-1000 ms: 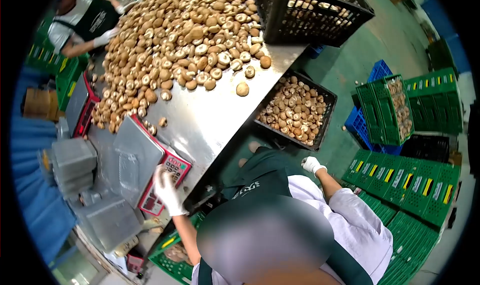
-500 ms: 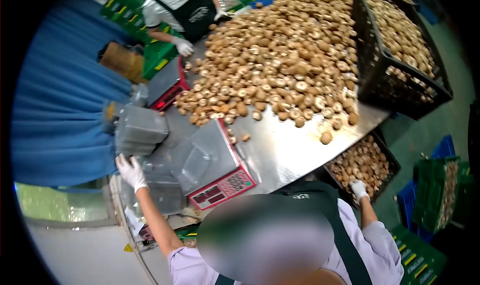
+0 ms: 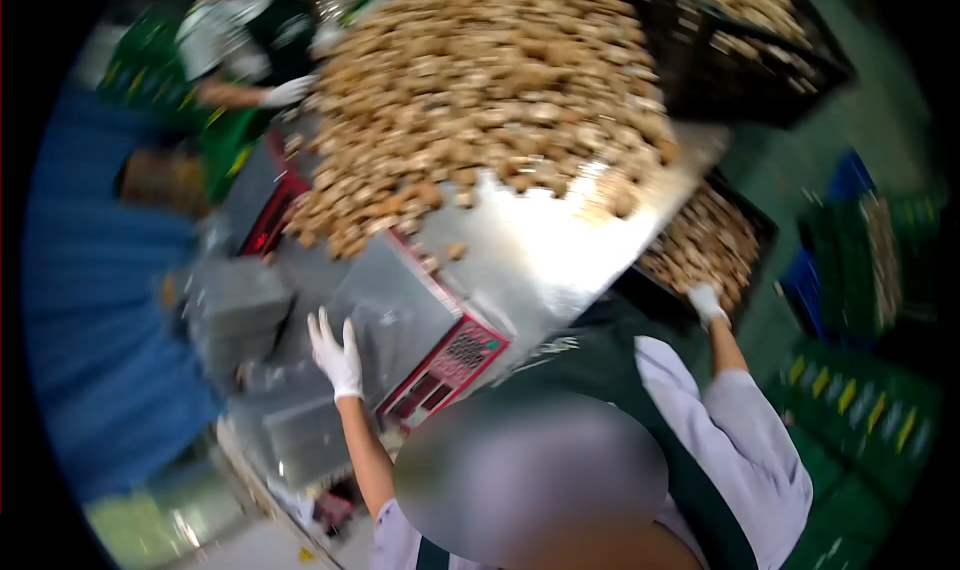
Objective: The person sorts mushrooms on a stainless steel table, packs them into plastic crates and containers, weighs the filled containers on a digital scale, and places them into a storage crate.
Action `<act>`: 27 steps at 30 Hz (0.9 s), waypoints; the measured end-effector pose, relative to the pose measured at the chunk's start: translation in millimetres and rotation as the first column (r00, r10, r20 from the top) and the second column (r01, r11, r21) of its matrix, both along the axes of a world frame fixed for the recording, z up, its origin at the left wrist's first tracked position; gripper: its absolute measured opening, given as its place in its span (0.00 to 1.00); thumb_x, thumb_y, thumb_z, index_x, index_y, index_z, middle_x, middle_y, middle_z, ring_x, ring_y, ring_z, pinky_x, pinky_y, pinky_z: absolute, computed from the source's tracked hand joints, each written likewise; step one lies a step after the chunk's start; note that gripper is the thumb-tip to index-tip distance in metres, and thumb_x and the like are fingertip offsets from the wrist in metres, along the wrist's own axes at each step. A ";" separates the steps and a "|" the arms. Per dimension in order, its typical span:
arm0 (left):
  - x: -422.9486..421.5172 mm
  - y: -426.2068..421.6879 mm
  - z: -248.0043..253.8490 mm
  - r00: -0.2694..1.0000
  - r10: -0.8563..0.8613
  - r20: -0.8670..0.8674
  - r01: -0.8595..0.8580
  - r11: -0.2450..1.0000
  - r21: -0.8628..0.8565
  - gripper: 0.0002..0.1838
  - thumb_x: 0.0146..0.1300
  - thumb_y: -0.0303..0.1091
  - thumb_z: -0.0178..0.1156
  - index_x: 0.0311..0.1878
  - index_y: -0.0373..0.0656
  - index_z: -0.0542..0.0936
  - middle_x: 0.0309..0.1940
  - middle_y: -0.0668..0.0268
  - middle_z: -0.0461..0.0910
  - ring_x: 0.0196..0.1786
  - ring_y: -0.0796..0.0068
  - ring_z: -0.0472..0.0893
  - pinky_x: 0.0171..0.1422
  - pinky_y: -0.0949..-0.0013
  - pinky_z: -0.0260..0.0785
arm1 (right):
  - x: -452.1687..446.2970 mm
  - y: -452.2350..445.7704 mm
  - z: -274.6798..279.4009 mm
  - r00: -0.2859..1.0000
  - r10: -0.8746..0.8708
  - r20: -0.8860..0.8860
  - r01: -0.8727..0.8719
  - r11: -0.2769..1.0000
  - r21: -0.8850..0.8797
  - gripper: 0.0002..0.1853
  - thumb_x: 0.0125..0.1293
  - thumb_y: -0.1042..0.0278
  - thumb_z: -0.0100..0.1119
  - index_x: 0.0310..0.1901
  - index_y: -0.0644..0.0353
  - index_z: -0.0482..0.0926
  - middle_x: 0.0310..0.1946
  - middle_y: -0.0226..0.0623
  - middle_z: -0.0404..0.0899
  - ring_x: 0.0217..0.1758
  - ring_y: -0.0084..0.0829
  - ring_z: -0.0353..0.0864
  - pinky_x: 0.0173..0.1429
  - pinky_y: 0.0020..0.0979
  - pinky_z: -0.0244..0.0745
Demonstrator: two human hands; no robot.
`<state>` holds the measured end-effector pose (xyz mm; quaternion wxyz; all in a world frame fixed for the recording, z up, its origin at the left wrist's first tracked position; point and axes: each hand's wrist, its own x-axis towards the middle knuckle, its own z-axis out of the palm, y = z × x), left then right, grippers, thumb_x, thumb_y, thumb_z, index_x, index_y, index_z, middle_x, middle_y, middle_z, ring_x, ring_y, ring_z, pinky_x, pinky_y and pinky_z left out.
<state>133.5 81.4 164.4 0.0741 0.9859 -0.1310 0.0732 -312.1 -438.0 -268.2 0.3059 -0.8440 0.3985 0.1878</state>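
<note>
My left hand point(image 3: 337, 358), in a white glove, is open with its fingers spread. It is at the left edge of a red-framed weighing scale point(image 3: 440, 375) with a grey top, and nothing shows in it. A faint clear plastic tray lies on that scale, blurred. My gloved right hand point(image 3: 706, 302) reaches down to the near side of a black crate point(image 3: 765, 232) filled with mushrooms point(image 3: 705, 240). Its fingers are blurred among the mushrooms, so any grip is hidden.
A large mushroom heap point(image 3: 490, 100) covers much of the steel table point(image 3: 530, 260). Stacked clear plastic trays point(image 3: 240, 315) stand at left. A second scale point(image 3: 265, 205) sits near a co-worker's gloved hand point(image 3: 288, 92). Another black crate point(image 3: 700, 80) holds mushrooms; green crates point(image 3: 850, 400) stand right.
My left hand has moved from the stacked plastic trays to beside the near scale. My right hand stays at the black crate. The whole view has swung and is blurred.
</note>
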 end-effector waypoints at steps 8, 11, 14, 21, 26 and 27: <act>-9.5 -55.1 -32.0 0.999 -0.043 -0.005 0.043 0.984 0.172 0.35 0.65 0.57 0.47 0.71 0.49 0.58 0.70 0.62 0.58 0.71 0.61 0.58 0.71 0.42 0.42 | 31.7 108.8 116.2 0.769 -0.629 0.116 0.583 0.764 0.276 0.11 0.54 0.64 0.57 0.36 0.57 0.85 0.33 0.43 0.83 0.40 0.39 0.82 0.50 0.33 0.75; -8.8 -56.1 -25.6 0.990 -0.141 -0.027 0.141 0.990 0.013 0.30 0.67 0.51 0.49 0.67 0.43 0.64 0.68 0.55 0.60 0.70 0.55 0.60 0.72 0.52 0.47 | 27.2 111.8 133.2 0.682 -0.719 0.134 0.677 0.689 0.257 0.09 0.55 0.67 0.58 0.34 0.57 0.85 0.30 0.40 0.84 0.34 0.34 0.83 0.45 0.31 0.76; -4.8 -50.7 -15.6 0.976 -0.209 0.062 0.213 0.975 -0.063 0.26 0.67 0.42 0.52 0.61 0.32 0.68 0.64 0.47 0.63 0.67 0.50 0.62 0.70 0.58 0.53 | 23.6 89.3 135.1 0.560 -0.801 0.214 0.735 0.599 0.319 0.09 0.57 0.66 0.58 0.34 0.60 0.83 0.27 0.40 0.83 0.30 0.32 0.83 0.42 0.32 0.76; -56.7 -142.8 2.5 0.935 -0.345 0.084 0.355 0.919 -0.173 0.17 0.66 0.31 0.53 0.56 0.34 0.74 0.59 0.52 0.70 0.63 0.56 0.69 0.69 0.60 0.57 | 39.6 -4.6 91.0 0.619 -0.780 0.094 0.783 0.622 0.009 0.14 0.57 0.63 0.56 0.44 0.56 0.81 0.42 0.52 0.80 0.48 0.50 0.78 0.54 0.42 0.72; -99.3 -242.4 -40.3 0.815 -0.573 -0.086 0.527 0.795 -0.301 0.18 0.59 0.24 0.57 0.55 0.37 0.75 0.59 0.53 0.71 0.62 0.57 0.71 0.68 0.60 0.60 | 66.0 -64.0 103.1 0.617 -0.761 -0.203 0.772 0.634 -0.032 0.21 0.61 0.69 0.54 0.57 0.57 0.71 0.46 0.50 0.79 0.50 0.48 0.79 0.52 0.43 0.76; -109.7 -262.5 -45.9 0.789 -0.599 -0.136 0.547 0.786 -0.287 0.19 0.59 0.24 0.57 0.55 0.37 0.74 0.59 0.53 0.71 0.61 0.56 0.71 0.67 0.60 0.61 | 67.1 -68.0 95.7 0.653 -0.725 -0.218 0.740 0.673 -0.022 0.20 0.61 0.69 0.54 0.56 0.59 0.71 0.46 0.51 0.79 0.50 0.48 0.79 0.52 0.43 0.76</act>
